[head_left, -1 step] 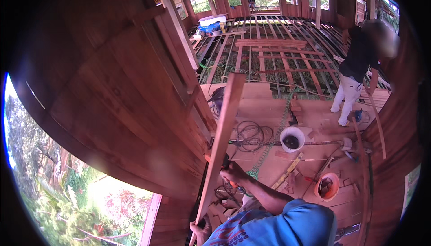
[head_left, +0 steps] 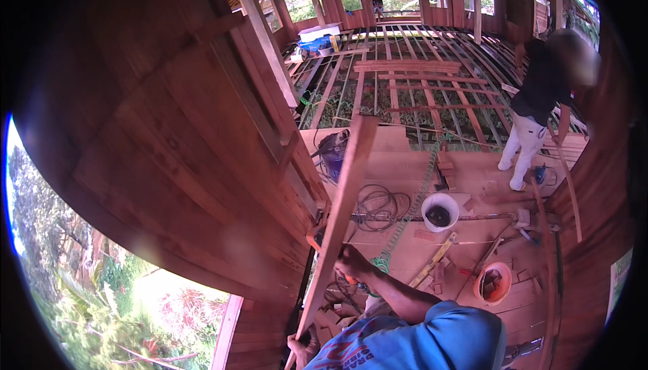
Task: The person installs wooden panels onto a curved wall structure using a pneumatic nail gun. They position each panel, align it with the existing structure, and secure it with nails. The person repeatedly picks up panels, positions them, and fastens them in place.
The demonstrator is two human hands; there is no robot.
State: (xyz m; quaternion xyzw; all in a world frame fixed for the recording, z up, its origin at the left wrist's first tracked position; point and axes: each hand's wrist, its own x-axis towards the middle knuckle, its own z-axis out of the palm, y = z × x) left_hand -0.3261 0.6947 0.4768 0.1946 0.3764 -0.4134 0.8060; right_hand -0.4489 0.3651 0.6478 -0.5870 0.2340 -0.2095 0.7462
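A long reddish wooden board [head_left: 349, 167] stands slanting along the left wall. Low at the bottom, my left hand [head_left: 304, 348] is closed round its lower end. My right hand [head_left: 351, 263] is closed on an orange power tool [head_left: 314, 240], partly hidden behind the board at about its middle. A green coiled hose [head_left: 381, 260] runs from beside the tool across the floor. The tool's exact type is hard to make out. My blue-sleeved arm crosses the bottom of the view.
A white bucket [head_left: 453, 218], orange bucket [head_left: 506, 282], cable coil [head_left: 381, 208] and yellow level [head_left: 432, 260] lie on the floor. A co-worker [head_left: 536, 93] stands right, holding a strip. Open joists [head_left: 425, 100] span beyond; another person [head_left: 378, 6] is far back. Window opening [head_left: 121, 289] at left.
The board's top has shifted slightly right and down, showing more of the dark blue container behind it. The co-worker has moved very slightly.
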